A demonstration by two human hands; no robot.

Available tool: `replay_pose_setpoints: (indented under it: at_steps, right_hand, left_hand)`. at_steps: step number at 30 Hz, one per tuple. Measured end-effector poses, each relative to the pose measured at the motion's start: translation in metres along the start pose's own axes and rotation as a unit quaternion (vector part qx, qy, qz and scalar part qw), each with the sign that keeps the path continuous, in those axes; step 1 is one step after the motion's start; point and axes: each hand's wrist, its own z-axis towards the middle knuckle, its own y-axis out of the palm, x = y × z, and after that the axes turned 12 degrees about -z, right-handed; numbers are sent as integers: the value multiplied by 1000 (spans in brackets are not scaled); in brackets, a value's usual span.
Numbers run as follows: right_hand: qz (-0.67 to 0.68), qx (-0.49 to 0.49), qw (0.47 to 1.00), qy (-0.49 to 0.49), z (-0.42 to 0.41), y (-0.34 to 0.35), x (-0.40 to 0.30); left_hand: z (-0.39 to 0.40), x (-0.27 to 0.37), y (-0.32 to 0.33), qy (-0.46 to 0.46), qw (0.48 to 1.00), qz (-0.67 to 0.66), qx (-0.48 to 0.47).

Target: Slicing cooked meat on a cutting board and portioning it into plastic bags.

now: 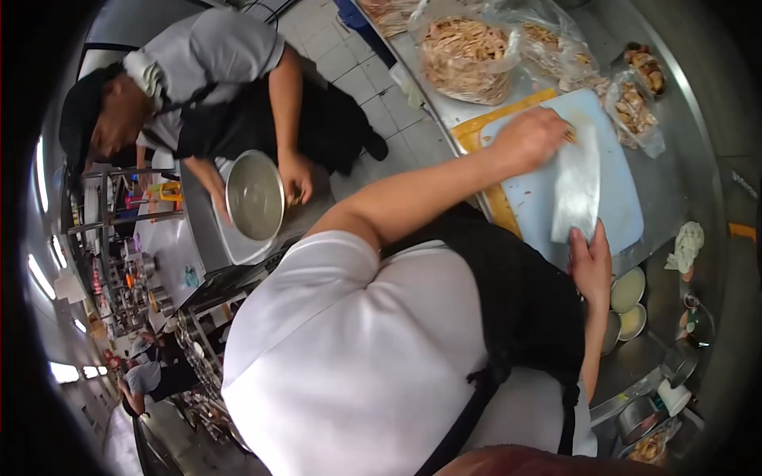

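A cleaver with a broad steel blade is held over a pale blue cutting board. My right hand grips its near end, thumb and fingers closed around it. My left hand is at the far end of the blade, fingers curled and blurred by motion. Small brown food pieces show at its fingertips; whether the fingers pinch them I cannot tell. A few crumbs lie on the board, which rests partly over a yellow board.
Beyond the board are a clear bag of sliced meat and smaller food bags. Metal bowls stand at right, below a crumpled cloth. Left, a co-worker bends over a metal bowl on another counter.
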Motion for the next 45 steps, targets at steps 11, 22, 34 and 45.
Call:
replay_pose_setpoints:
  at_steps: [11,22,34,45]
  right_hand:
    - [-421,186,831,-311,126,-28,-166]
    - [-176,233,956,-22,83,-64,37]
    - [-47,169,960,219,12,48,34]
    - [46,377,872,310,26,194,-40]
  left_hand:
    - [62,-103,-166,-186,967,121,124]
    - [141,-98,-222,-229,970,18,81]
    - [337,-218,-119,-23,925,-14,-380]
    - [319,-361,37,15,729,89,-679]
